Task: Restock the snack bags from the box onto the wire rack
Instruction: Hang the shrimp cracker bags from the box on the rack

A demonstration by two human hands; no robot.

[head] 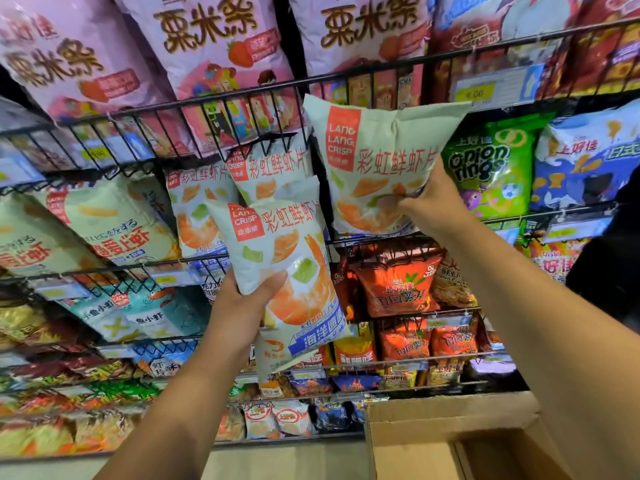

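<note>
I hold two cream-white prawn crisp bags with red labels, one in each hand, raised in front of the black wire rack (221,98). My left hand (246,299) grips the lower edge of the nearer bag (277,251), which tilts slightly. My right hand (429,202) grips the bottom right corner of the other bag (377,161) and holds it up against the second shelf. Two more bags of the same kind (201,202) stand on that shelf, behind the bag in my left hand. The open cardboard box (443,441) sits low at the right, its inside mostly hidden.
Pink snack bags (214,53) fill the top shelf. Green onion ring bags (491,168) and blue bags stand right of my right hand. Orange bags (398,285) sit on the shelf below. Yellow price tags (474,95) hang on the shelf fronts. A dark shape (609,258) shows at the right edge.
</note>
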